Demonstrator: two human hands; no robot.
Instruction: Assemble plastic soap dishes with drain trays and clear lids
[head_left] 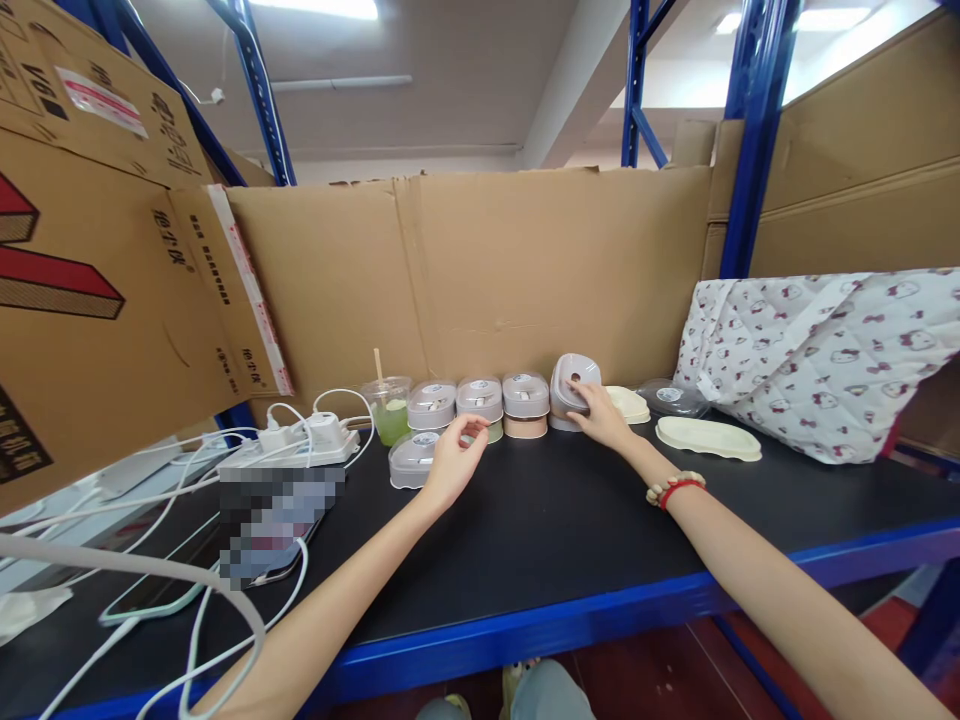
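My right hand (602,414) holds a clear grey plastic lid (576,367) tilted over a small box at the back of the table, fingers on its top and side. My left hand (454,462) is in front of the row, fingers loosely curved and apart, with nothing visible in it. It partly hides a low clear-lidded box (411,460) and a green-based box (495,431). Beside these stand a lidded box with a peach base (525,425) and another clear-lidded box (432,404).
Left of the boxes are a plastic cup of green drink (391,420), a power strip (289,458) with white cables, and phones (161,590). To the right lie cream trays (709,438), a clear lid (673,397) and a patterned bag (817,360). Cardboard (525,270) walls the back.
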